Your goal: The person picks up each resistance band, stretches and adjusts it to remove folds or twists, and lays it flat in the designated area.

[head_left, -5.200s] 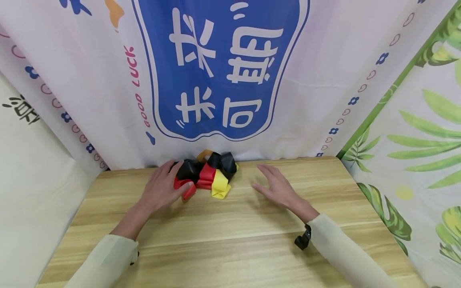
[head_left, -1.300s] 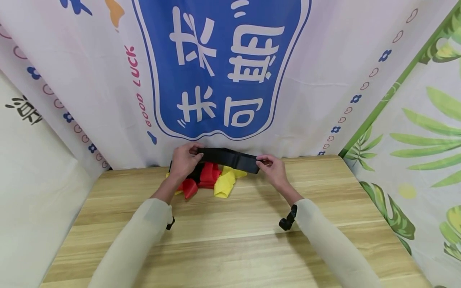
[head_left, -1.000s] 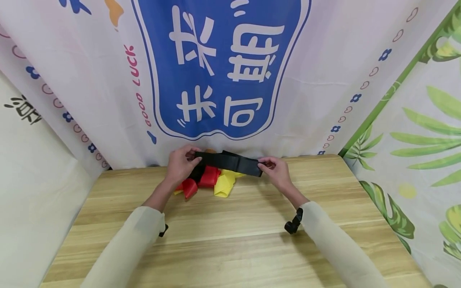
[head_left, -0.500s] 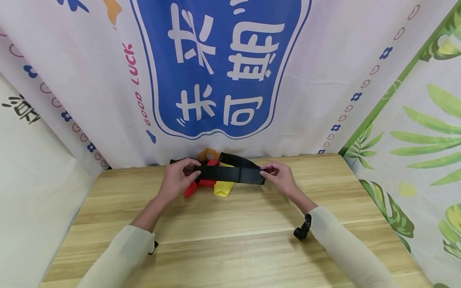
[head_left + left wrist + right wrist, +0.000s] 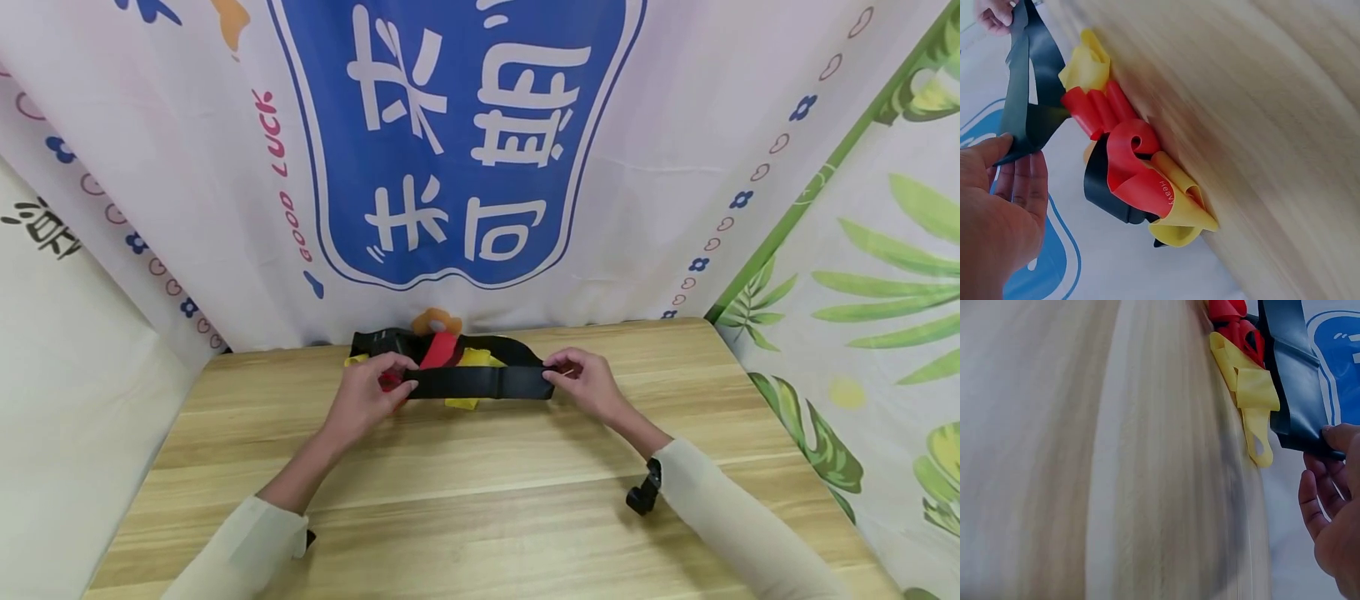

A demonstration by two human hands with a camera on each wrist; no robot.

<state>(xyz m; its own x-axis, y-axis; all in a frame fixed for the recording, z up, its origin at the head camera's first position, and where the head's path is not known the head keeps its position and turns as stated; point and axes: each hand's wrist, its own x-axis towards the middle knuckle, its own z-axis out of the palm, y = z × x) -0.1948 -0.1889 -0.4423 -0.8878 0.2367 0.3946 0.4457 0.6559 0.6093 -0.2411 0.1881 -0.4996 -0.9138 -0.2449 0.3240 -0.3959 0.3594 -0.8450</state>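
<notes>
A black resistance band (image 5: 457, 383), a flat loop, is stretched sideways above the back of the table. At its left end my left hand (image 5: 363, 396) pinches it between thumb and fingers. My right hand (image 5: 596, 387) pinches the right end. In the left wrist view the held band (image 5: 1019, 94) shows an opening between its two layers. Behind and below it lie crumpled resistance bands: a red band (image 5: 1138, 187) printed "Heavy", a yellow band (image 5: 1257, 390), and another black band (image 5: 1107, 194). The held band partly covers this pile in the head view.
The wood-grain table (image 5: 465, 500) meets a printed white cloth (image 5: 637, 250) just behind the bands. Leaf-patterned cloth (image 5: 885, 333) hangs at the right side. An orange shape (image 5: 437, 321) shows behind the pile; whether it is print or a thing, I cannot tell.
Both hands were empty at first, the left beside the pile. They then held the black band up at the back, and have since drawn it lower and nearer, its loop spreading apart.
</notes>
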